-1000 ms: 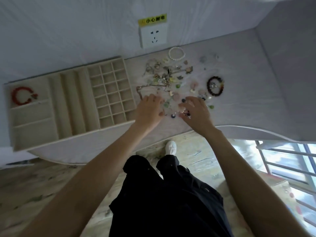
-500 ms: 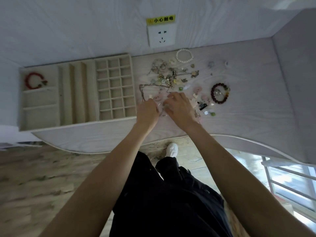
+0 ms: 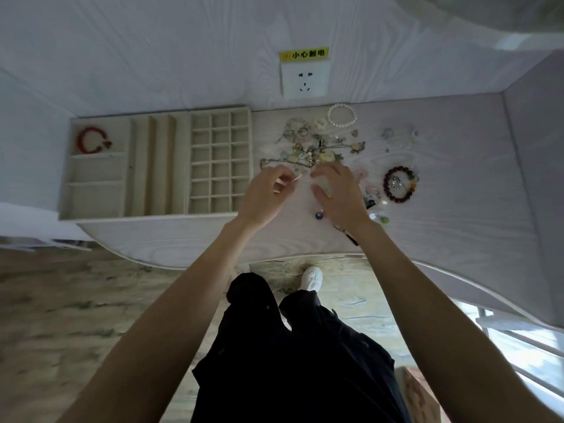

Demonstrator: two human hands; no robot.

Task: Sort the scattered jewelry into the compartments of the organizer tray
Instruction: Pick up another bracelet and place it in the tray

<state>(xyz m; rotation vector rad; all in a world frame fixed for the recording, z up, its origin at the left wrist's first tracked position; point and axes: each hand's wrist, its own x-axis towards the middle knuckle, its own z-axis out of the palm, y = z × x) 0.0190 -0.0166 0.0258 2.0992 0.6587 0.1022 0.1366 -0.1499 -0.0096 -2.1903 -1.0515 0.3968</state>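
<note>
single head-worn wide-angle view, looking steeply down and forward, near the table (image 3: 457, 209), wall ahead

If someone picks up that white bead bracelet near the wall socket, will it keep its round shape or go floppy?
The white bracelet looks like separate round beads on a string, so it would probably sag into a loop when lifted at one point. Pushed, it would likely slide and deform, not roll off. It looks small, so probably light.
</note>
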